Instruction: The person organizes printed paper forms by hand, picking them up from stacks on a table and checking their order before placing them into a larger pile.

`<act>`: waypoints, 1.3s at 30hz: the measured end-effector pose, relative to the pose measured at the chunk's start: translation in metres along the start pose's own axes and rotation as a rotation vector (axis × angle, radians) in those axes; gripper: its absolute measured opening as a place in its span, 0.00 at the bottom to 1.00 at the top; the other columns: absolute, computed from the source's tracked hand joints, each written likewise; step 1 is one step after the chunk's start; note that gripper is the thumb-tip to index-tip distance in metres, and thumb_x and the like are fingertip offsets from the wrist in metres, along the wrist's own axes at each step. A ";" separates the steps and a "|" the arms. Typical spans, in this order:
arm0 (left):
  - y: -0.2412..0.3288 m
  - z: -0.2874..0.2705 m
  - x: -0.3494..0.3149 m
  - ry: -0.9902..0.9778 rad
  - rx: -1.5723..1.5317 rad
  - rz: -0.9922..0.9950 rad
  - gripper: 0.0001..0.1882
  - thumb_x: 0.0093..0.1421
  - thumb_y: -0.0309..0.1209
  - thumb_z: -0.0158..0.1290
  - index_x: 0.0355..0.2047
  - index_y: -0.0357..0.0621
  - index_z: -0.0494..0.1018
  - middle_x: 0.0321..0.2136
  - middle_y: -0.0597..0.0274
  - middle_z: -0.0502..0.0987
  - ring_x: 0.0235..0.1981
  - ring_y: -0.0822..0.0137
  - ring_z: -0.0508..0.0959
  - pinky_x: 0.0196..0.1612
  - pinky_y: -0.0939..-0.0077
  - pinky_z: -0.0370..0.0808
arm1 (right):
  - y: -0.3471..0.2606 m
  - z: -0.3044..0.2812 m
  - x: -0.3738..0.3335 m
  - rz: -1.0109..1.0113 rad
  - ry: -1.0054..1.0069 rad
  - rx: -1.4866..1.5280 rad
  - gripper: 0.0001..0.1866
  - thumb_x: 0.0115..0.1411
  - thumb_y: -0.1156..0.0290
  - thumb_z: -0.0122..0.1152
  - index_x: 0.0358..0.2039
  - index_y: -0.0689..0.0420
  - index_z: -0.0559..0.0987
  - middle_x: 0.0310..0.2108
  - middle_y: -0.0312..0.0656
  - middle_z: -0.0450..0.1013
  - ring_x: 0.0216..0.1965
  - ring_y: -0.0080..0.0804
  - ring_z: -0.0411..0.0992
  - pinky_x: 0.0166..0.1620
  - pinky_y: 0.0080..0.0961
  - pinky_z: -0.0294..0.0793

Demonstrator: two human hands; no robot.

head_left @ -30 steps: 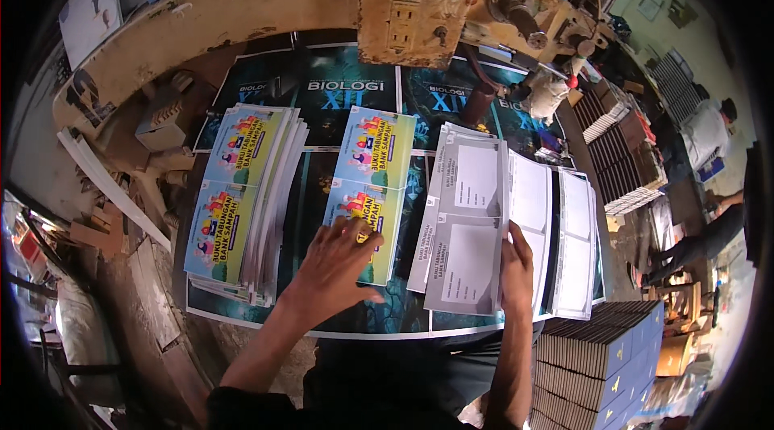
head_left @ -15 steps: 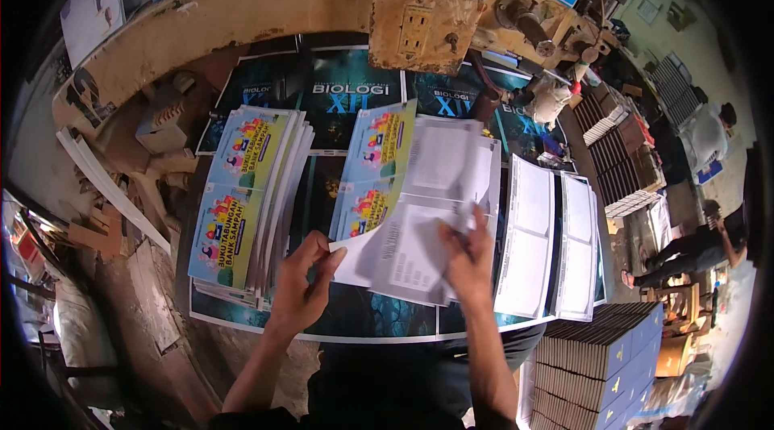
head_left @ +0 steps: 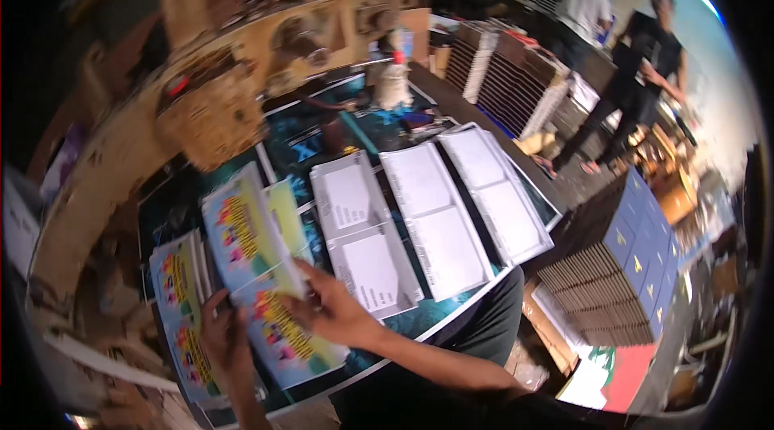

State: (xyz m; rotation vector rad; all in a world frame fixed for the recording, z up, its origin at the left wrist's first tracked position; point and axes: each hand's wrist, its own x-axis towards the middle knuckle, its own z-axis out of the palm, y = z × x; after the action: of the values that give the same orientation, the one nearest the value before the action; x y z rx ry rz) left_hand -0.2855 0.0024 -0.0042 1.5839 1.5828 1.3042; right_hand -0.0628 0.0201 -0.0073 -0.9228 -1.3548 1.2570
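Note:
A colourful printed cover sheet (head_left: 260, 257), blue and yellow, lies slanted between my hands and seems to have more sheets under it. My left hand (head_left: 226, 337) is closed at its left edge, fingers partly blurred. At the right edge my right hand (head_left: 334, 309) grips it, with the thumb over the printed face. To the left is a pile of similar covers (head_left: 179, 313). Behind the held sheet, part of another yellow-green cover (head_left: 288, 216) shows. A stack of greyish printed forms (head_left: 363, 240) lies just right of my right hand.
Two stacks of white forms (head_left: 442, 224) (head_left: 501, 192) lie farther right on dark poster sheets (head_left: 451, 313). A worn wooden box (head_left: 211, 120) and a red-capped bottle (head_left: 393, 83) stand beyond. A tall block of blue-covered books (head_left: 617, 269) is at right. Two people (head_left: 649, 59) stand in the background.
The view has swung to the right. My right hand has left the greyish forms and now holds the colourful cover sheet, together with my left hand, beside the left pile.

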 end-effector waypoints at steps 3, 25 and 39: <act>-0.005 -0.030 0.015 0.227 0.159 0.036 0.18 0.69 0.30 0.47 0.56 0.37 0.72 0.53 0.53 0.75 0.48 0.64 0.77 0.52 0.68 0.72 | -0.032 -0.039 -0.010 -0.048 0.029 -0.038 0.27 0.61 0.76 0.62 0.61 0.65 0.69 0.36 0.45 0.76 0.35 0.25 0.76 0.35 0.22 0.75; 0.098 0.186 -0.002 -0.323 0.242 0.643 0.16 0.55 0.22 0.61 0.45 0.37 0.75 0.45 0.50 0.77 0.48 0.50 0.77 0.54 0.60 0.73 | -0.068 -0.325 -0.121 0.298 0.961 -1.152 0.15 0.51 0.67 0.73 0.28 0.66 0.79 0.34 0.54 0.79 0.34 0.50 0.79 0.37 0.40 0.76; 0.102 0.279 -0.044 -0.708 -0.024 0.302 0.13 0.57 0.32 0.65 0.35 0.35 0.75 0.24 0.48 0.76 0.28 0.52 0.79 0.36 0.61 0.74 | -0.054 -0.330 -0.161 0.118 0.829 -0.252 0.28 0.64 0.74 0.61 0.64 0.63 0.68 0.44 0.46 0.79 0.46 0.27 0.75 0.49 0.24 0.72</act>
State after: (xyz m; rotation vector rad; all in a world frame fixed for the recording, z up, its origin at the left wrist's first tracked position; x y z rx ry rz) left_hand 0.0135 0.0141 -0.0318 2.0220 0.9115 0.7443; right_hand 0.2950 -0.0795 -0.0060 -1.5029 -0.7981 0.6454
